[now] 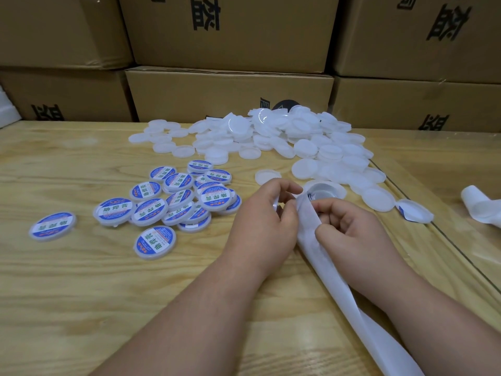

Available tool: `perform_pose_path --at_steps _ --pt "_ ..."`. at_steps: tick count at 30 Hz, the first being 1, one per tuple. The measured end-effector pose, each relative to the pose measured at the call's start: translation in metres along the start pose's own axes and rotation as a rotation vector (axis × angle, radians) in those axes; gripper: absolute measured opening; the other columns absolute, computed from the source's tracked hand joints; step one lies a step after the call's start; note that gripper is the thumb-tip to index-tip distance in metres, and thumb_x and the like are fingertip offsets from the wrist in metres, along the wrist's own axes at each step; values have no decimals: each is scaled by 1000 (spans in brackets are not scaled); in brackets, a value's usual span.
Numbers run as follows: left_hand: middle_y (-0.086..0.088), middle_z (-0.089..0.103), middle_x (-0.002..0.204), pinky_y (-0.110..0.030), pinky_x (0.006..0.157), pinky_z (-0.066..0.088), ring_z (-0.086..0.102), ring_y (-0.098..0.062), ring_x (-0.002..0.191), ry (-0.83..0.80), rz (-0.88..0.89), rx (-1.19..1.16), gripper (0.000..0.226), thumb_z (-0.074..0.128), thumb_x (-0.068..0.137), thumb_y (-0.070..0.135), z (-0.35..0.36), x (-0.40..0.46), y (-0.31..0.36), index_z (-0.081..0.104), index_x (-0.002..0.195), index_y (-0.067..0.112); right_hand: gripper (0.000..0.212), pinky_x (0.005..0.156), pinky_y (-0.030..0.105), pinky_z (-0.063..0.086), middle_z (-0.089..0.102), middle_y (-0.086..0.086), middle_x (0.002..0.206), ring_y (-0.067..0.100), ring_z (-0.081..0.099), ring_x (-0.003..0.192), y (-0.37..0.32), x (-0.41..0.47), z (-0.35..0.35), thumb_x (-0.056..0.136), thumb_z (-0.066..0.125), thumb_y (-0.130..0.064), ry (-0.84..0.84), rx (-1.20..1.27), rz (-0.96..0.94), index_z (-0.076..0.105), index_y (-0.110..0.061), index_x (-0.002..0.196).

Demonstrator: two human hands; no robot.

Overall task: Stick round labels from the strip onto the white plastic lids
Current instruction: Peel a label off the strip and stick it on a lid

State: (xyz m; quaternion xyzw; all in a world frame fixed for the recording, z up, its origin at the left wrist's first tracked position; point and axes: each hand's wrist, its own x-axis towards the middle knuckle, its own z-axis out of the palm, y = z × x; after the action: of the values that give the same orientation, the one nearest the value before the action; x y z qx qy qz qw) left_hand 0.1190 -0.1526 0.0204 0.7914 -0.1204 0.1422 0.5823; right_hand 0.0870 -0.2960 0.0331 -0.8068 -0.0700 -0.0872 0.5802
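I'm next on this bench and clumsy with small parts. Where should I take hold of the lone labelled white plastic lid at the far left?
Pinch the lone labelled white plastic lid by its rim, thumb and finger on opposite edges, coming from above. It lies flat, label up, apart from the others, so its edge looks free all round.

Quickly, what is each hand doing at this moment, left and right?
Left hand: fingers curled around a white lid, holding it.
Right hand: pinching the white label strip.
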Motion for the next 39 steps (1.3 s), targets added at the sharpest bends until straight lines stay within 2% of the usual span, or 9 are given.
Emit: perform_pose_path --at_steps 4,9,13,16,18,21,25,31,39 --pt "26 66 94 -14 64 50 63 -7 72 103 -37 -44 20 48 85 22 -1 2 1 61 86 38 35 47 11 35 47 -4 60 6 42 52 1 0 -1 73 52 -14 3 -34 4 70 -40 90" --pt "24 64 77 -52 70 61 64 -21 69 185 -120 -139 17 46 75 23 -4 2 4 62 79 28 38 42 13 32 42 -6 57 7 37 47 -3 -2 -1 68 48 -16 9 -4 42 68 -37 91" --pt "20 62 66 -53 64 60 59 -17 60 265 -109 -195 15 48 72 22 -6 2 6 62 78 25 43 41 14 30 38 -7 56 6 33 45 -1 -3 -1 83 48 2 5 -4 51 67 -34 96" --pt "20 60 62 -42 51 59 56 -10 54 326 -137 -257 14 48 72 21 -9 4 5 62 76 21 42 40 13 31 38 -8 55 7 33 44 1 -3 -2 84 48 3 18 -14 51 66 -33 97" --pt "19 59 60 -48 50 58 54 -8 53 340 -151 -276 13 49 72 21 -10 5 5 61 76 20 37 41 14 32 39 -6 56 8 35 45 2 -2 -3 83 50 -2 23 4 52 65 -31 100" --pt "19 61 63 -57 60 58 56 -10 56 327 -148 -278 13 49 72 21 -10 5 7 62 75 22 34 43 14 35 47 -6 62 7 40 48 4 -1 0 75 52 -13 53 57 39 65 -32 101" --pt "17 62 65 -55 69 57 58 -15 64 252 -136 -276 16 50 69 22 -8 3 9 64 67 29 43 46 14 37 57 -12 76 5 44 53 5 0 1 87 56 4 125 102 -71 63 -37 97" --pt "15 62 66 -54 66 56 55 -20 63 171 -121 -275 16 50 69 21 -8 1 11 63 67 29 39 51 11 38 60 -1 85 7 49 55 0 -3 1 89 64 3 159 -26 -231 66 -36 87" --pt "11 59 63 -53 67 54 55 -21 64 124 -139 -297 14 51 69 22 -9 1 12 62 65 27 24 54 10 39 62 -2 90 6 52 58 1 -2 1 84 74 -9 211 -82 -224 68 -32 80"
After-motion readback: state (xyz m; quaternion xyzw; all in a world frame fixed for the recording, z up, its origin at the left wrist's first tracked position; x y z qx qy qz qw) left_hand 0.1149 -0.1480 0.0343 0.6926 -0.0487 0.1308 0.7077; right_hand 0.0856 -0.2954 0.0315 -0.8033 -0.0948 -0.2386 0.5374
